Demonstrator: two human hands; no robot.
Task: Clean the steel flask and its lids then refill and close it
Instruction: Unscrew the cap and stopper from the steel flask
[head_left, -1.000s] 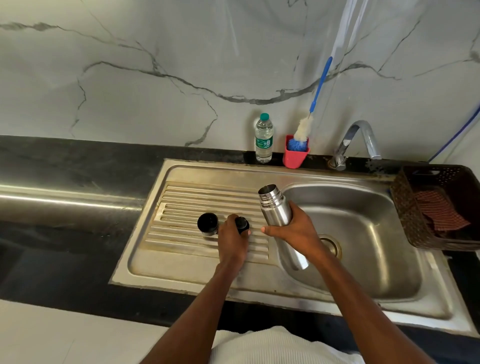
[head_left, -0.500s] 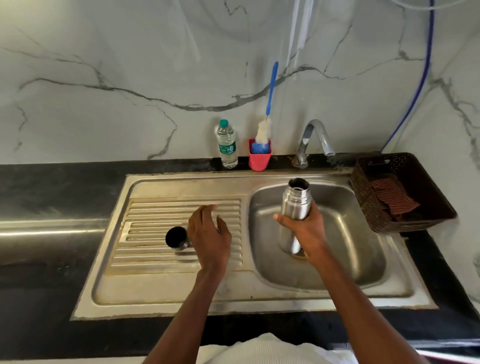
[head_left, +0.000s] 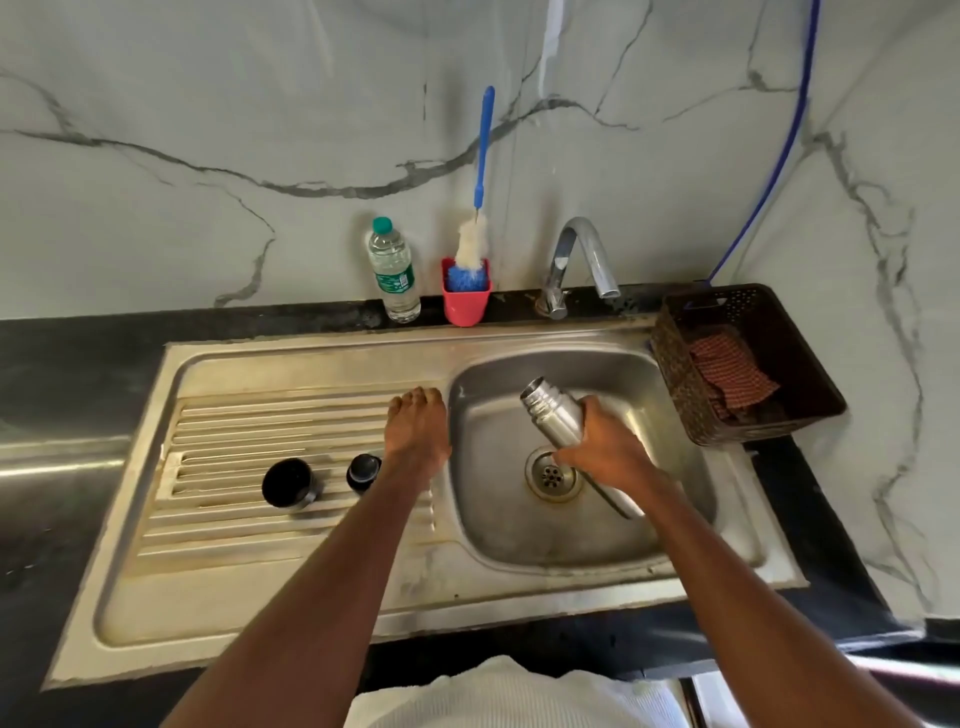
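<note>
My right hand (head_left: 602, 447) grips the open steel flask (head_left: 553, 418) by its middle, over the sink basin (head_left: 493, 519). The flask is tilted, its mouth up and to the left, its base low near the drain (head_left: 551, 474). On the ribbed drainboard (head_left: 234, 436) lie two black lids: the cup lid (head_left: 287, 483) and the smaller stopper (head_left: 363, 470). My left hand (head_left: 418, 431) hovers with straight fingers over the drainboard's right edge, just right of the stopper, holding nothing.
Along the back ledge stand a plastic water bottle (head_left: 393, 273), a pink cup (head_left: 465, 299) holding a blue-handled bottle brush (head_left: 480, 176), and the tap (head_left: 579, 260). A dark basket (head_left: 748, 364) with a red checked cloth sits right of the sink.
My left hand let go of the stopper on the drainboard and moved right and back. My right hand tilted the flask from upright to a slant over the basin.
</note>
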